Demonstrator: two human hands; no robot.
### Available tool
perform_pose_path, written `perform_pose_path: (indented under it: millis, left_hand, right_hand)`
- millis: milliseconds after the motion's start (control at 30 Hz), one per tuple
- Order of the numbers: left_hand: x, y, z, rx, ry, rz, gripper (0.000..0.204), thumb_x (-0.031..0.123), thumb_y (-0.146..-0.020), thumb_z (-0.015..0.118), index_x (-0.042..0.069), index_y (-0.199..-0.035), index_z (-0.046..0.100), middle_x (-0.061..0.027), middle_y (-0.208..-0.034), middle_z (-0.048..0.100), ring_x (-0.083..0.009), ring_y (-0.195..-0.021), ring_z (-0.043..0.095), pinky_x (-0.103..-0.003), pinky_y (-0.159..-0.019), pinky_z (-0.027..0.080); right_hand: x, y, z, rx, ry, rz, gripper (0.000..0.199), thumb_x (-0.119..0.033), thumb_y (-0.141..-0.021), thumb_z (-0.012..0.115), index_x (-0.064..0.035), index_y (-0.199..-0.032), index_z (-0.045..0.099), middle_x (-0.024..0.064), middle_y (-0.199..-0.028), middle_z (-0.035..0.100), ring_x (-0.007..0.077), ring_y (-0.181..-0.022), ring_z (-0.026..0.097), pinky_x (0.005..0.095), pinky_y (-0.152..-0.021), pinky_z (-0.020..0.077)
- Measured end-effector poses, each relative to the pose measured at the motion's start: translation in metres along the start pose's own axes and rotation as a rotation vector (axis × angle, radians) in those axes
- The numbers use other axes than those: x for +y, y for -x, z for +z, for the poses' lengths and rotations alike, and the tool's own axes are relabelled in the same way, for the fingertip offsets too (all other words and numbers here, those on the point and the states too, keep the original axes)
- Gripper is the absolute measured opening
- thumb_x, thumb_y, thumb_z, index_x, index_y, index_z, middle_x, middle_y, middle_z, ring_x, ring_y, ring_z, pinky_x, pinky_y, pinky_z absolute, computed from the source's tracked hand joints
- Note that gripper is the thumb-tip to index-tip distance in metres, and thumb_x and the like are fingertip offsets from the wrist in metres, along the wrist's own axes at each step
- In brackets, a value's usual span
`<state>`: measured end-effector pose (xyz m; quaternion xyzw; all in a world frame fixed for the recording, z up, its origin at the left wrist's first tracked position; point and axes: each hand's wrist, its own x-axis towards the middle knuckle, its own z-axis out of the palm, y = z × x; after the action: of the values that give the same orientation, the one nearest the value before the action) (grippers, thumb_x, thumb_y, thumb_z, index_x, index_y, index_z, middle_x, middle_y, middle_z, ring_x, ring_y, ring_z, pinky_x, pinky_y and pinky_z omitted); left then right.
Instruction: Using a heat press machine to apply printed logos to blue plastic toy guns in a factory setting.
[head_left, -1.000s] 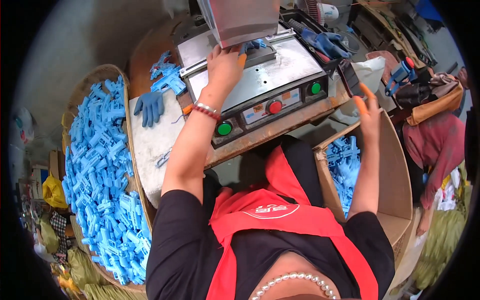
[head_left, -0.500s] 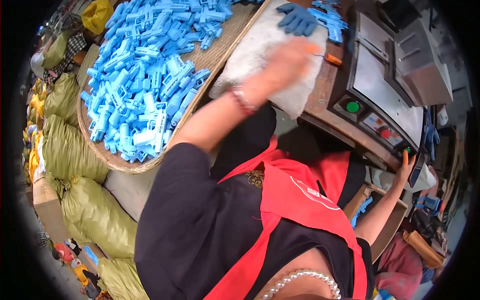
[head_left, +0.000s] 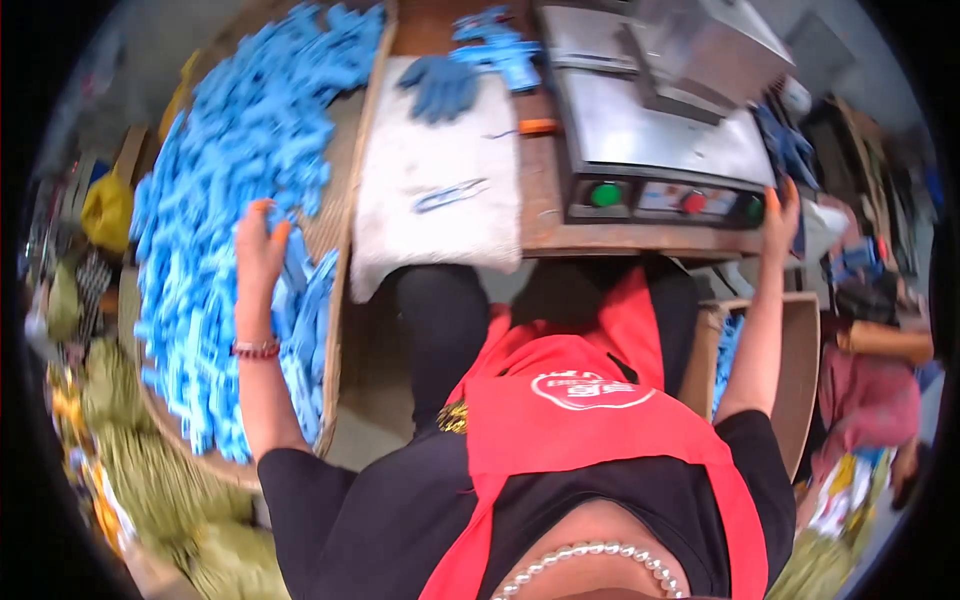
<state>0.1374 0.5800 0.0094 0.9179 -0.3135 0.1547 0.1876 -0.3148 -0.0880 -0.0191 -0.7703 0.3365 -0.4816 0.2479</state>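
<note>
Both hands (head_left: 260, 245) (head_left: 781, 222) well apart

A brown wooden table (head_left: 543, 185) stands over a grey floor (head_left: 372, 430), with olive sacks (head_left: 150, 475) heaped at lower left.

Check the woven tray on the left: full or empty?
Partly full: blue pieces cover most of the woven tray, heaped around the left hand; bare weave shows along the tray's right side.
</note>
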Motion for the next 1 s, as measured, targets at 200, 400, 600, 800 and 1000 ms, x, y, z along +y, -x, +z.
perform_pose_path:
  millis: [200, 400, 600, 800, 1000]
  left_hand:
    - [0.298, -0.095, 0.028, 0.536, 0.495, 0.401, 0.036, 0.009, -0.072, 0.078, 0.006, -0.101, 0.058, -0.0060, -0.093, 0.059, -0.0185, -0.085, 0.056, -0.029, -0.076, 0.046]
    - [0.405, -0.062, 0.081, 0.216, 0.418, 0.537, 0.031, 0.014, -0.069, 0.074, 0.007, -0.093, 0.056, -0.0101, -0.100, 0.055, -0.0275, -0.086, 0.053, -0.038, -0.074, 0.044]
    - [0.358, -0.086, 0.063, 0.207, 0.014, 0.586, 0.061, 0.032, -0.081, 0.067, 0.008, -0.134, 0.048, -0.0150, -0.130, 0.049, -0.0317, -0.119, 0.044, -0.038, -0.100, 0.033]
    - [0.324, -0.067, 0.119, -0.017, 0.943, 0.308, 0.053, 0.028, -0.093, 0.053, 0.002, -0.138, 0.040, -0.0213, -0.131, 0.046, -0.0345, -0.122, 0.043, -0.039, -0.104, 0.031]
    - [0.279, -0.027, 0.092, -0.143, 0.229, 0.298, 0.054, 0.018, -0.080, 0.063, -0.002, -0.127, 0.045, -0.0203, -0.111, 0.058, -0.0361, -0.107, 0.052, -0.050, -0.093, 0.037]
  right_hand:
    - [-0.082, -0.055, 0.083, -0.050, 0.127, -0.375, 0.024, -0.011, -0.086, 0.059, -0.0035, -0.107, 0.065, 0.0164, -0.100, 0.065, 0.0311, -0.094, 0.061, 0.0371, -0.084, 0.0458]
    - [-0.090, -0.074, 0.140, -0.130, 0.059, -0.416, 0.019, -0.020, -0.083, 0.066, -0.0087, -0.099, 0.067, 0.0160, -0.096, 0.064, 0.0357, -0.090, 0.060, 0.0399, -0.076, 0.0475]
    - [-0.105, -0.077, 0.138, -0.165, -0.111, -0.305, 0.016, -0.014, -0.083, 0.063, -0.0062, -0.095, 0.067, 0.0190, -0.093, 0.063, 0.0381, -0.088, 0.059, 0.0386, -0.072, 0.0468]
    - [-0.121, -0.038, 0.023, 0.152, 0.196, -0.260, 0.025, -0.021, -0.085, 0.067, -0.0030, -0.101, 0.064, 0.0127, -0.098, 0.062, 0.0257, -0.090, 0.059, 0.0330, -0.082, 0.0462]
    - [-0.106, 0.091, -0.173, 0.203, 0.684, -0.193, 0.032, -0.002, -0.082, 0.063, 0.0025, -0.113, 0.058, 0.0143, -0.111, 0.059, 0.0276, -0.108, 0.053, 0.0361, -0.096, 0.0392]
